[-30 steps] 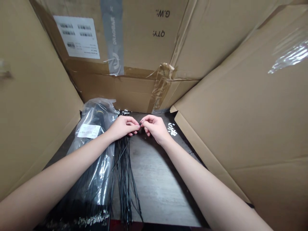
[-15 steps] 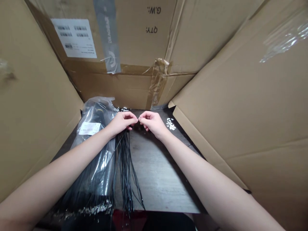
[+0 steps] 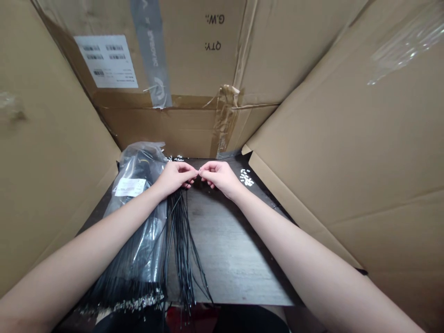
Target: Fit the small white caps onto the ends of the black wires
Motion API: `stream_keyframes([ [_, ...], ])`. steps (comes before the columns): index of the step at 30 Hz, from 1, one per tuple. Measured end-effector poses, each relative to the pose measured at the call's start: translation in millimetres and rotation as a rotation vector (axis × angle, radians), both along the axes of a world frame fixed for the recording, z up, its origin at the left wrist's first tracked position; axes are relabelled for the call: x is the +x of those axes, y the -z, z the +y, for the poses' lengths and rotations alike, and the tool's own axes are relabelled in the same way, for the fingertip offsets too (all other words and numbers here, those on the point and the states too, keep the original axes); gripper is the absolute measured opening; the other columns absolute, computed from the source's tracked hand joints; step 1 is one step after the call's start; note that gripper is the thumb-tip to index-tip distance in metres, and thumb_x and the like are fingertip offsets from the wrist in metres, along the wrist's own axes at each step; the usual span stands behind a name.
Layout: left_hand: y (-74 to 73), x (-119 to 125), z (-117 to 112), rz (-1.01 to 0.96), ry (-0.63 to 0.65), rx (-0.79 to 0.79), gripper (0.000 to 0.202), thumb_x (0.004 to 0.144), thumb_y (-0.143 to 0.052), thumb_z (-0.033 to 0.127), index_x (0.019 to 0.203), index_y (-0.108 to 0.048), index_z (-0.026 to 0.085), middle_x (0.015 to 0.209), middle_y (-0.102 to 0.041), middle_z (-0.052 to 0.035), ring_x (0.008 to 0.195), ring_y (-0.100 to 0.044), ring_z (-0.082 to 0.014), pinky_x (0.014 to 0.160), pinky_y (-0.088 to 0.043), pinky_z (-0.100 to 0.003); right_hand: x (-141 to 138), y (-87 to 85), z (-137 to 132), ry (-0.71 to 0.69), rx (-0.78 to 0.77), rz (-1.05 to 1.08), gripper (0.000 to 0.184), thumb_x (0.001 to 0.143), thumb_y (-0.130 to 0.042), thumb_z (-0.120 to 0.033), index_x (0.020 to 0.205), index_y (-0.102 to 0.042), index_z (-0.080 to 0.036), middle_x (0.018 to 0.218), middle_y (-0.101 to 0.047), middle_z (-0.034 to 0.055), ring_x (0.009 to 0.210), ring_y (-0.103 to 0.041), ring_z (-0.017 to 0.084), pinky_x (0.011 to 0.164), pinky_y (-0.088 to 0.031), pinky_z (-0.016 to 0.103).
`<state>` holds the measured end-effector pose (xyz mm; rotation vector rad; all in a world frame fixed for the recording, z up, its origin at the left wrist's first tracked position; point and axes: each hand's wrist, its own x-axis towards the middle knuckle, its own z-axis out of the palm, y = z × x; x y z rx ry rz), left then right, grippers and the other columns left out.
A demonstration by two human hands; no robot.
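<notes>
My left hand (image 3: 175, 178) and my right hand (image 3: 218, 176) meet fingertip to fingertip at the far end of a dark wooden table (image 3: 222, 249). Both are pinched on something small between them that I cannot make out. A loose bundle of thin black wires (image 3: 182, 240) runs from under my left hand toward me. To its left lies a clear plastic bag (image 3: 138, 231) full of more black wires, with a white label on it. A small heap of white connector pieces (image 3: 247, 177) sits just right of my right hand.
Cardboard walls close in the table: a panel on the left (image 3: 45, 162), a taped box with a shipping label at the back (image 3: 180, 69), a large slanted sheet on the right (image 3: 347, 152). More small white pieces (image 3: 175, 158) lie behind the bag.
Both hands stay pinched together at the same place over the table. The view has tilted a little, so the near table edge shows more.
</notes>
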<state>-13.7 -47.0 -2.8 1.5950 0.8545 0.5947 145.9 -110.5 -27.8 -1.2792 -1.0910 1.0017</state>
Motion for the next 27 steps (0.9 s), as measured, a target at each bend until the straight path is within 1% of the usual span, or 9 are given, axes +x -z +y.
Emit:
stream_keyframes([
  [3,0.4,1.2,-0.3,0.017,0.014,0.0,0.01,0.075,-0.068,0.02,0.073,-0.066,0.01,0.064,-0.064,-0.0017,0.057,-0.06,-0.0085,0.052,-0.052,-0.018,-0.1,1.3,1.1,-0.004,0.006,-0.023,0.014,0.062,-0.069,-0.027,0.069,-0.065,-0.015,0.054,-0.058,-0.0026,0.042,-0.045,0.006,0.034,-0.034,0.016],
  [6,2.7,2.5,0.9,0.031,0.043,0.012,0.007,0.077,-0.062,0.016,0.072,-0.062,0.011,0.065,-0.064,-0.0008,0.056,-0.06,-0.0074,0.051,-0.051,-0.017,-0.7,1.8,1.8,-0.017,0.005,-0.045,0.013,0.062,-0.067,-0.027,0.068,-0.064,-0.015,0.054,-0.058,-0.0027,0.042,-0.045,0.006,0.034,-0.035,0.016],
  [9,5.2,3.1,3.0,0.047,0.044,0.035,0.008,0.078,-0.057,0.014,0.071,-0.06,0.012,0.067,-0.063,-0.0006,0.056,-0.06,-0.0072,0.048,-0.05,-0.016,-1.1,1.5,2.0,-0.023,0.003,-0.062,0.012,0.062,-0.065,-0.027,0.066,-0.063,-0.016,0.054,-0.057,-0.0032,0.042,-0.045,0.006,0.034,-0.035,0.016],
  [14,5.4,3.4,4.2,0.059,0.033,0.051,0.007,0.078,-0.055,0.015,0.071,-0.057,0.014,0.068,-0.062,-0.0004,0.057,-0.06,-0.008,0.047,-0.05,-0.016,-1.0,1.5,1.3,-0.025,0.01,-0.071,0.012,0.062,-0.065,-0.027,0.067,-0.062,-0.016,0.054,-0.056,-0.0038,0.043,-0.045,0.006,0.034,-0.035,0.016],
  [18,3.5,4.0,3.6,0.05,0.031,0.038,0.007,0.078,-0.056,0.015,0.071,-0.055,0.014,0.069,-0.062,-0.0004,0.056,-0.06,-0.0082,0.046,-0.05,-0.016,-0.7,1.3,0.8,-0.026,0.013,-0.061,0.013,0.063,-0.065,-0.028,0.067,-0.063,-0.016,0.054,-0.056,-0.004,0.043,-0.045,0.006,0.034,-0.035,0.015],
  [22,1.2,4.2,3.2,0.044,-0.009,0.009,0.01,0.08,-0.057,0.018,0.071,-0.055,0.014,0.069,-0.061,-0.0005,0.055,-0.06,-0.0088,0.044,-0.051,-0.018,-1.0,0.1,-0.1,-0.015,0.01,-0.043,0.014,0.063,-0.067,-0.029,0.067,-0.063,-0.016,0.054,-0.056,-0.004,0.043,-0.045,0.006,0.035,-0.035,0.016],
  [24,-0.2,3.5,2.4,0.046,0.003,0.016,0.014,0.081,-0.062,0.024,0.073,-0.059,0.013,0.07,-0.062,-0.0017,0.055,-0.059,-0.0089,0.044,-0.051,-0.018,-1.3,-0.9,-0.9,-0.013,0.005,-0.034,0.014,0.063,-0.068,-0.029,0.067,-0.063,-0.017,0.054,-0.055,-0.0041,0.042,-0.044,0.006,0.035,-0.035,0.016],
  [27,-1.0,1.6,1.3,0.039,0.053,0.043,0.022,0.075,-0.073,0.032,0.076,-0.064,0.011,0.07,-0.064,-0.003,0.054,-0.058,-0.0083,0.044,-0.051,-0.018,-1.9,-2.4,-1.9,-0.017,0.005,-0.026,0.014,0.063,-0.069,-0.029,0.068,-0.063,-0.017,0.054,-0.056,-0.0039,0.042,-0.045,0.006,0.035,-0.034,0.016],
])
